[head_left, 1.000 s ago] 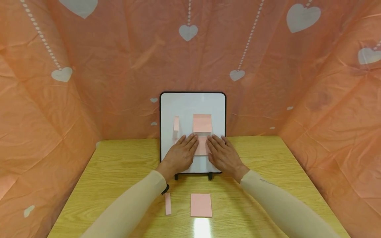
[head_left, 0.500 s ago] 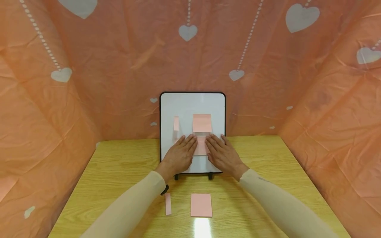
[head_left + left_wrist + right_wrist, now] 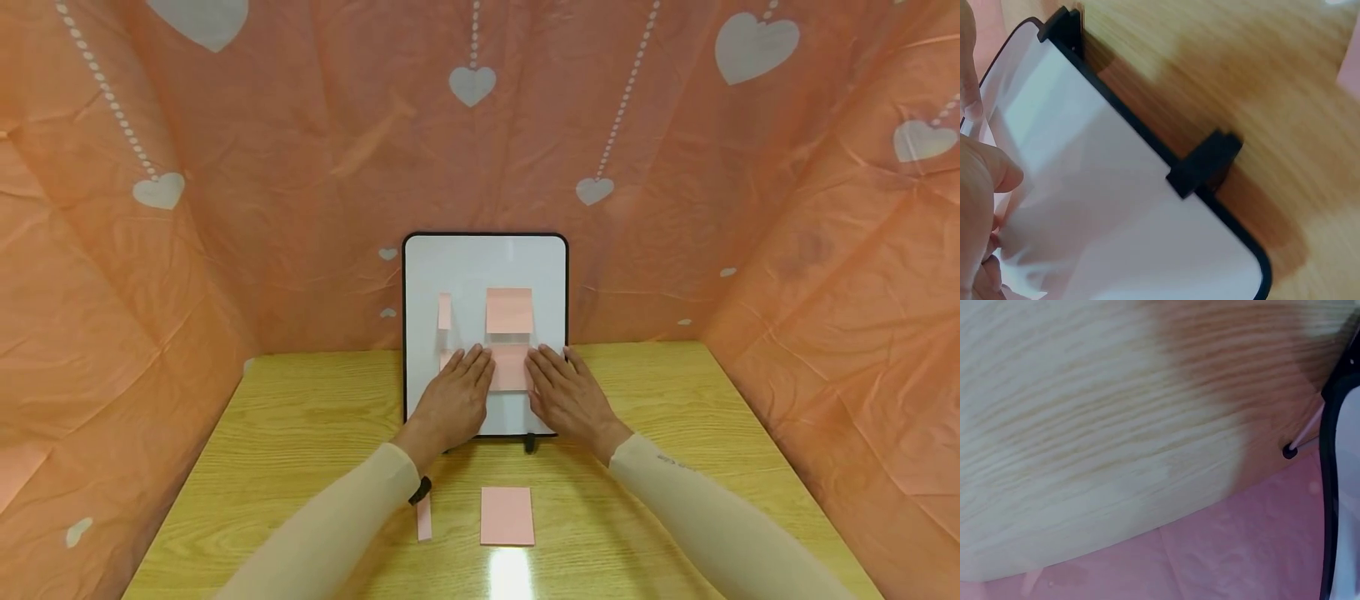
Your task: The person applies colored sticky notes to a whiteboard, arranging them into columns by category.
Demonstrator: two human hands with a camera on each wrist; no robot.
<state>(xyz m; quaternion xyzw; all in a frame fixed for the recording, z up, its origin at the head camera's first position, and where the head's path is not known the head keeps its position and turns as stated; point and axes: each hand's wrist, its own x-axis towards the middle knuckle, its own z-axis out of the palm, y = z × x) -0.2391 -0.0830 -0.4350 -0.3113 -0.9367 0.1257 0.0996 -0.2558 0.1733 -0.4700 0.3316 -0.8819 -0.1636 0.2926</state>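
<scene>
A black-framed whiteboard [image 3: 487,262] stands propped on the table. On it are a square pink sticky note [image 3: 509,311] and, below, a second square sticky note [image 3: 512,367]. My left hand [image 3: 452,398] lies with straight fingers over the lower note's left edge. Straight fingers of my right hand [image 3: 572,402] reach that note's right edge. Contact pressure cannot be seen. A narrow pink strip [image 3: 445,311] is on the board's left; another below it is mostly hidden by the left hand. Part of a hand [image 3: 975,181] shows in the left wrist view; none in the right wrist view.
On the wooden table [image 3: 315,400] in front lie a square pink sticky pad [image 3: 507,517] and a narrow pink pad [image 3: 424,523], partly behind the left wrist's black strap [image 3: 420,491]. Black feet [image 3: 1205,164] hold the board's lower edge. An orange heart-patterned cloth [image 3: 300,167] surrounds the table.
Both hands have drawn slightly apart and a little downward, with the right one shifting right. More of the lower sticky note shows between them. The left wrist now covers the narrow pad's top.
</scene>
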